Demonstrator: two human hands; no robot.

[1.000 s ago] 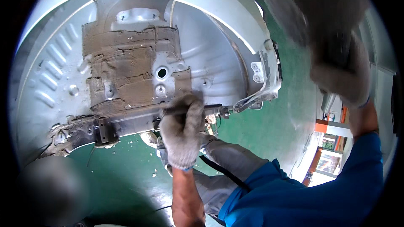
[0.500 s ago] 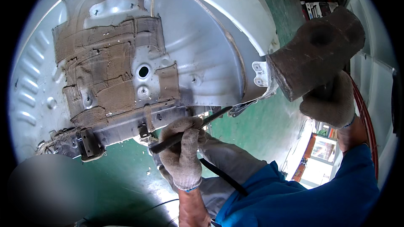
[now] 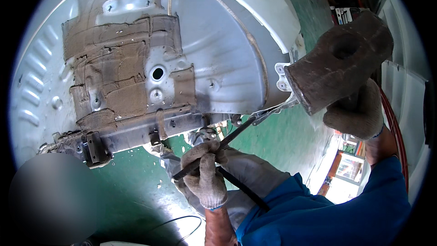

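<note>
My left hand (image 3: 205,173), in a knitted work glove, is closed around a dark flat metal bar (image 3: 234,134). The bar slants up to the right. Its far end lies at the lower right edge of a grey car wheel well (image 3: 218,64), by a thin metal flange (image 3: 268,111); whether they touch I cannot tell. On the right, my gloved right hand (image 3: 359,114) grips a sledgehammer whose heavy, dark brown head (image 3: 318,73) is raised close to the view. The hammer's handle is mostly hidden behind its head and my fingers.
Brown sealant patches (image 3: 125,100) cover the wheel well's left part. A pale curved fender (image 3: 255,0) arches above, and a small bracket (image 3: 281,76) sticks out beside the hammer. Red hoses (image 3: 395,132) hang at far right. Below lies a green floor (image 3: 268,141) with scattered debris.
My left hand and the bar have shifted slightly right and downward in view, and the bar's far end is now nearer the flange. The hammer stays raised, tilted a little differently.
</note>
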